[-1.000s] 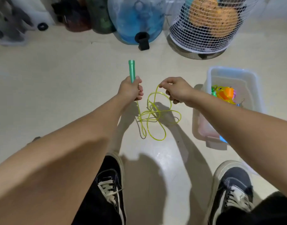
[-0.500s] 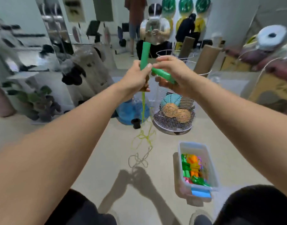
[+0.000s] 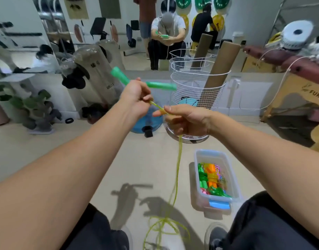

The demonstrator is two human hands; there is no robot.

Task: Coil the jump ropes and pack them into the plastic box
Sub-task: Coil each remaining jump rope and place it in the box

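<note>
Floor (image 3: 68,159) takes up most of what I see, pale and bare ahead of my knees, and it carries the slack of the job: the loose end of the yellow-green rope (image 3: 178,159) lies in an untidy tangle near my shoes, well below both hands. Next in size is the white wire basket (image 3: 196,98) against the far wall, with cardboard tubes leaning in it, and beside it a blue water jug (image 3: 137,127) on its side. Nearer, to my right, sits the plastic box (image 3: 234,177), lid off, already holding several coiled ropes in green, orange and pink; I judge it is parked within easy reach so each finished coil can drop straight in.

My left hand (image 3: 135,100) is raised at chest height, its fingers curled tight round the two green handles (image 3: 160,85), which splay apart above the fist. Holding both together looks like the anchor for winding. My right hand (image 3: 187,121) sits just beside it, thumb and forefinger pinching the rope close to the handles, the other fingers loosely curled, so the cord runs taut between the hands and then hangs straight down to the floor. I reckon the coiling has barely begun.
</note>
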